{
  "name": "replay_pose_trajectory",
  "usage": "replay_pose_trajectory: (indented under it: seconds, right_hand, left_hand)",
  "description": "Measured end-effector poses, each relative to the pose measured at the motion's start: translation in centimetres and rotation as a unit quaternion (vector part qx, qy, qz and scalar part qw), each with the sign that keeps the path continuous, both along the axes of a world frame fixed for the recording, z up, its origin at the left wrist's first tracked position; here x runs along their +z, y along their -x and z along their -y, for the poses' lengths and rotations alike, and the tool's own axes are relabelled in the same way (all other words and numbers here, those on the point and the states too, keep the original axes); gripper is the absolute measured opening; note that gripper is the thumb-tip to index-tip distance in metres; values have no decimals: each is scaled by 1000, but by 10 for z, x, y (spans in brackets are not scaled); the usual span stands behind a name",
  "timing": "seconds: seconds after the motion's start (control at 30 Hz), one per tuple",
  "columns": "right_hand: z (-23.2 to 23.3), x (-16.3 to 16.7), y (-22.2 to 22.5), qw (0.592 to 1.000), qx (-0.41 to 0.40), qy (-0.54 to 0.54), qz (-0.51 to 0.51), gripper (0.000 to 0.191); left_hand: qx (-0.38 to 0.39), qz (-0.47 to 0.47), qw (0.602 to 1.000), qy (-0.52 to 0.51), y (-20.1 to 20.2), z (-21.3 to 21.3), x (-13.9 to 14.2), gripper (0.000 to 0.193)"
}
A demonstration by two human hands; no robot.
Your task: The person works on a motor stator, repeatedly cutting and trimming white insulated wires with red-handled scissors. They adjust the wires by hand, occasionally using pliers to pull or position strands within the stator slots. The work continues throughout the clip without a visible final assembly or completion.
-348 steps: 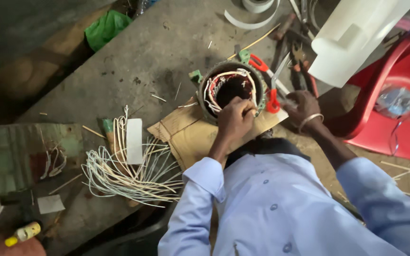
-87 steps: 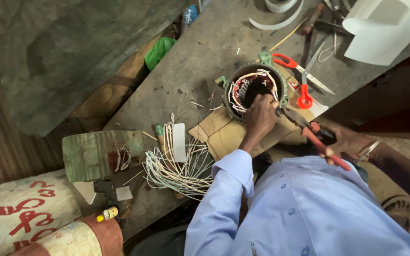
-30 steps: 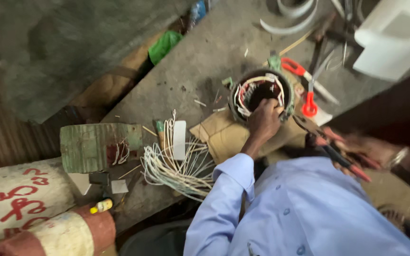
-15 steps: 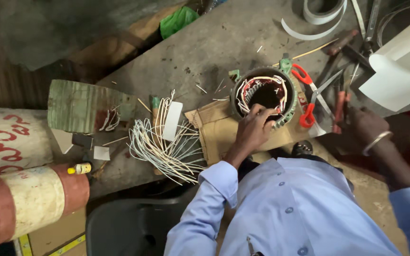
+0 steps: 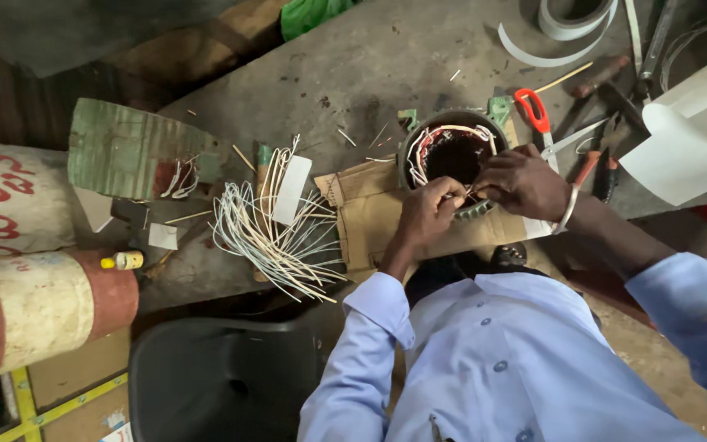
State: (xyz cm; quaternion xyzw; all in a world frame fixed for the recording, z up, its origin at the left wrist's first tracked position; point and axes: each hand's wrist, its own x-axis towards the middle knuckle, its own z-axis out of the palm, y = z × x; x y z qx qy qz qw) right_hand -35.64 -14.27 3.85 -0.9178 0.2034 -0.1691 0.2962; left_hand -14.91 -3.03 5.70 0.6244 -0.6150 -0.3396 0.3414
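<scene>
Where your blue sleeves end, your two hands meet over the near rim of the stator (image 5: 450,155), the round motor shell sitting on a sheet of cardboard (image 5: 362,221) on the bench (image 5: 370,65). Your left hand (image 5: 427,214) comes in from the near side, fingers curled and pressed together at the tips, pinching what looks like a thin strand at the rim (too fine to tell whether wire or sleeve). Your right hand (image 5: 524,182), a bangle at its wrist, reaches from the right, fingers bent and closed down against the same spot, tips almost touching those of the left. The stator lies just beyond both sets of fingertips, bore facing up, its white and red windings ringing the dark hollow. Both hands are on it; the left sits slightly nearer you, the right slightly farther along the rim.

Left of the cardboard lies a loose fan of white wires (image 5: 276,237), with a white strip across them. Farther left are a green corrugated scrap (image 5: 124,147), a small yellow-capped bottle (image 5: 123,260) and a red and cream cylinder (image 5: 34,303). Near you on the left stands a dark chair (image 5: 222,376).

Beyond the stator, to the right, lie red-handled scissors (image 5: 538,119), with pliers (image 5: 595,168) beside them, a roll of white tape (image 5: 574,16) at the far edge, and a white sheet (image 5: 697,131) at far right.
</scene>
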Motion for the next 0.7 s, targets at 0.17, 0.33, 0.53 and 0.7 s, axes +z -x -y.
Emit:
replay_pose_trajectory:
  seconds: [0.17,0.33,0.53,0.7]
  right_hand:
    - [3,4,0,990,9,-120,72,18]
    - [-6,8,-2,988,-37,-130,77,23]
    - [5,11,-1,991,-14,-124,41,17]
    - [28,17,-5,986,53,-146,63,17]
  left_hand:
    - [-32,-62,998,2,-7,2,7,12]
    - [-18,-77,997,20,-8,1,6,13]
    - [39,-72,994,78,5,0,-8,12]
    - [112,-18,989,91,15,4,-17,8]
